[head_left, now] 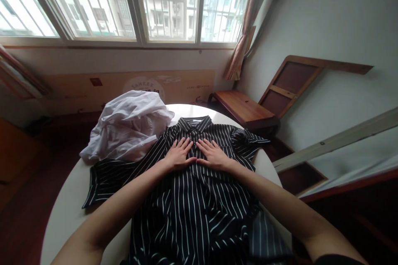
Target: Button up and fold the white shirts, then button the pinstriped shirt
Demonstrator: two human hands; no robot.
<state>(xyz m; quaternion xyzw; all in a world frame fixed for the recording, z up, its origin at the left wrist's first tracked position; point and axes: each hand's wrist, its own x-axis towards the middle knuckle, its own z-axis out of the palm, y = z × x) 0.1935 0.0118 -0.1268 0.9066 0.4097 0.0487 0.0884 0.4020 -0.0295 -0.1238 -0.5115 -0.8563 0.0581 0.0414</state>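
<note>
A black shirt with white stripes (189,198) is spread front up on a round white table (59,223), its collar at the far side. My left hand (180,155) lies flat on the shirt's upper front, fingers spread. Beside it, my right hand (213,155) rests flat too, its fingers apart and the two thumbs nearly touching. The left-side sleeve stretches out across the table, while the right-side sleeve is bunched near the table's edge. Wrinkles run over the lower part of the shirt.
A crumpled white cloth (127,126) is heaped at the table's back left. Beyond the table stand a low wooden bench (242,105) and a wooden frame (289,78) against the wall. Barred windows (168,4) and a curtain (241,54) are behind.
</note>
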